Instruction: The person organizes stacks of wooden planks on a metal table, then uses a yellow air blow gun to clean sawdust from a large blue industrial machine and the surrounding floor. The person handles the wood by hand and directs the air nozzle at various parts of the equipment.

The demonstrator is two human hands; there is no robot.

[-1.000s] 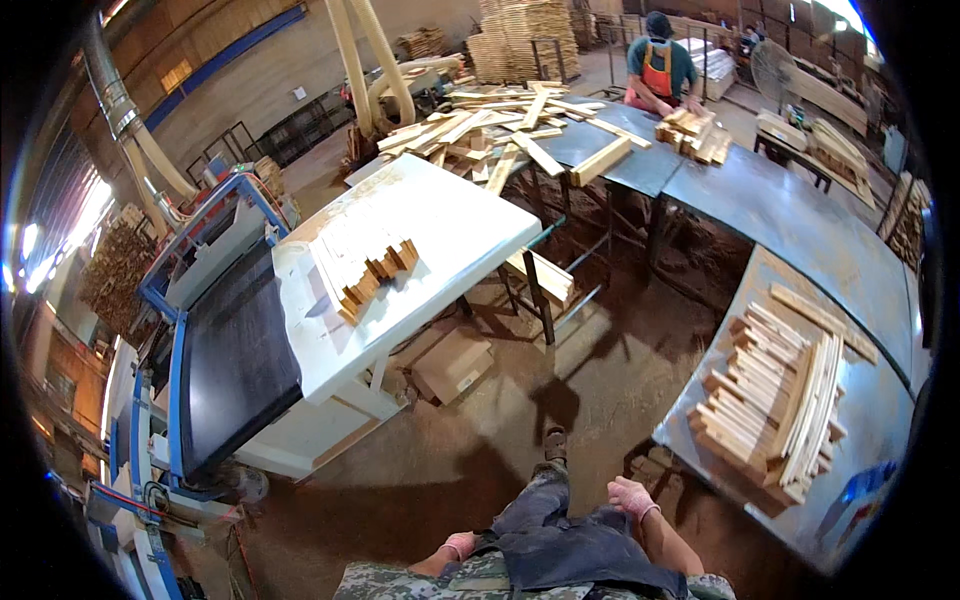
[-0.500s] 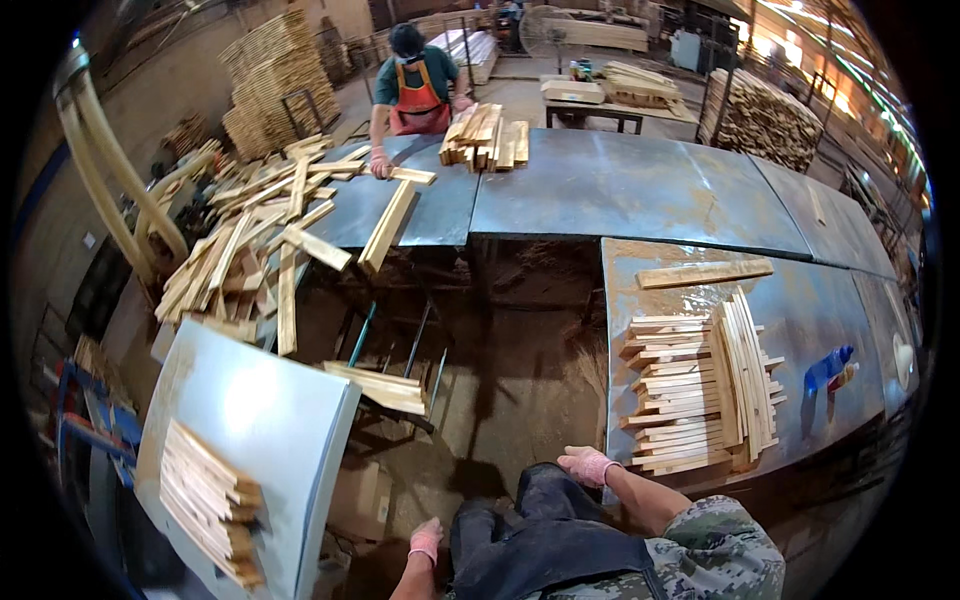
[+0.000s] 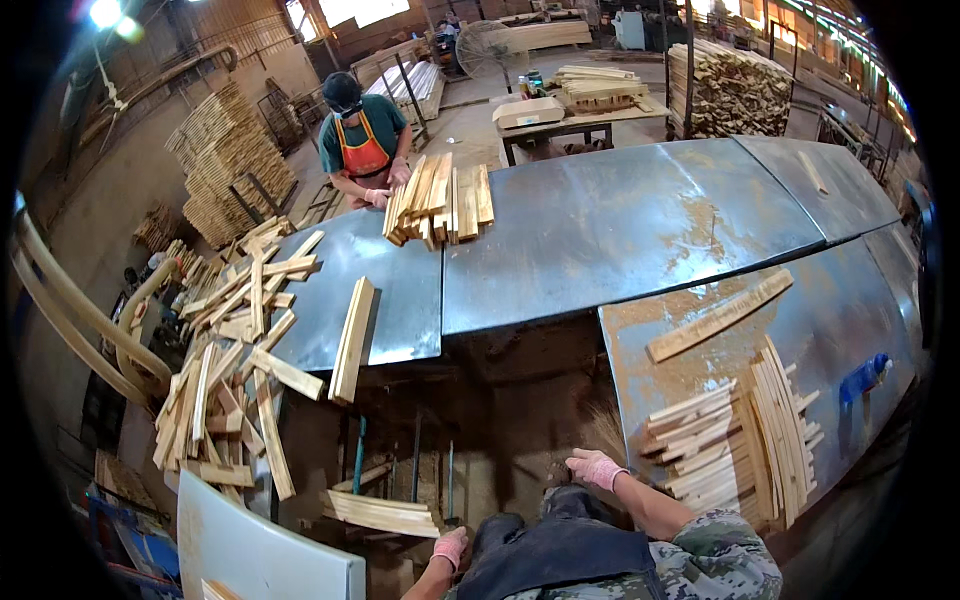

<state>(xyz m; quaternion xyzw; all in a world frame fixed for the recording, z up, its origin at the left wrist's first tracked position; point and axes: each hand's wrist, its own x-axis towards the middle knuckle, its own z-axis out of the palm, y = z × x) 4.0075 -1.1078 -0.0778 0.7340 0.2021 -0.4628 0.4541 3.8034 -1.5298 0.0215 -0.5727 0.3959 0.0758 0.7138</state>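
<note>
Our pink-gloved right hand [image 3: 597,468] reaches out with loose, parted fingers and nothing in its grasp, near the stack of pale, narrow wooden strips [image 3: 700,440] but apart from it. That stack rests on the grey, sawdust-dusted metal table [image 3: 850,290] at our right, some strips laid crosswise over the others. Our pink-gloved left hand [image 3: 450,547] hangs low by the small bundle of pale wooden boards [image 3: 380,513]; we cannot tell whether its fingers are curled closed or touch the wood. Beyond our stack lies a single long, light-brown board [image 3: 720,315], with a blue bottle [image 3: 864,377] off to the right. Across from us, a co-worker in a red-orange apron [image 3: 365,158] (head bent down) handles another batch of short wooden pieces [image 3: 440,200].
</note>
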